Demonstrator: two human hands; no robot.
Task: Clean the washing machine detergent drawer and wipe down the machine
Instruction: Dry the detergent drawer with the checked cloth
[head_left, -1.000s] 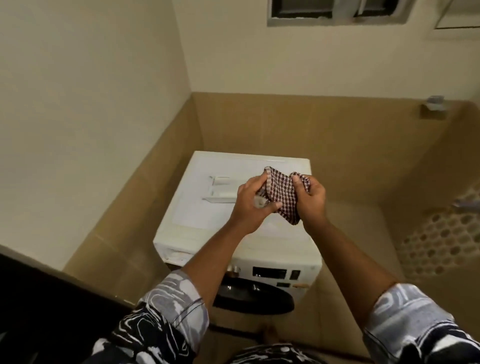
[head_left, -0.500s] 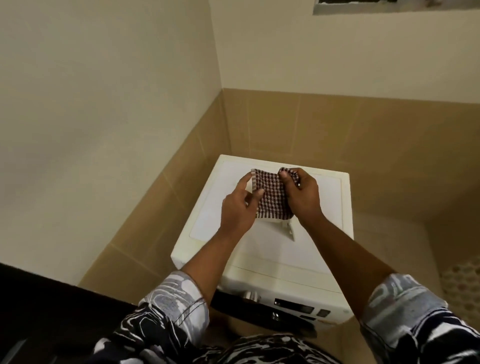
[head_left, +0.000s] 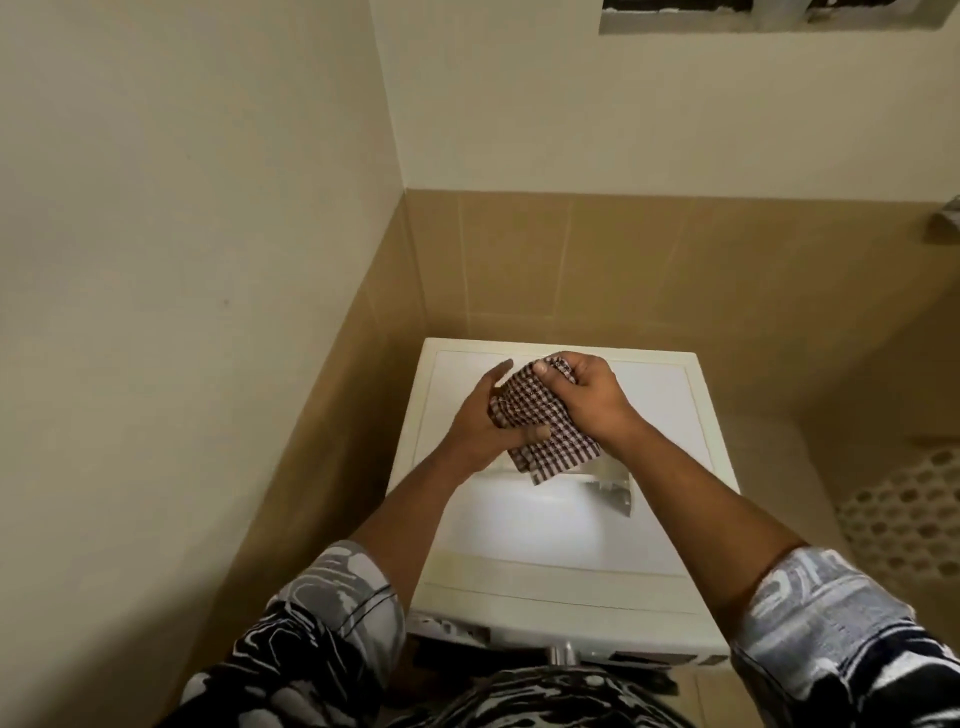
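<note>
My right hand (head_left: 589, 400) is clamped on the checked cloth (head_left: 550, 441). My left hand (head_left: 480, 426) lies beneath it, thumb pinning it to the palm. A second ago the cloth was held out by its corners; now it is bunched, ready for wiping by my judgement. The detergent drawer (head_left: 608, 486) lies on the washing machine (head_left: 545, 535), just below the cloth. No legible writing.

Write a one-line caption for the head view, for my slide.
The left hand and right hand grip a checked cloth above the white washing machine, whose detergent drawer lies on top.
</note>
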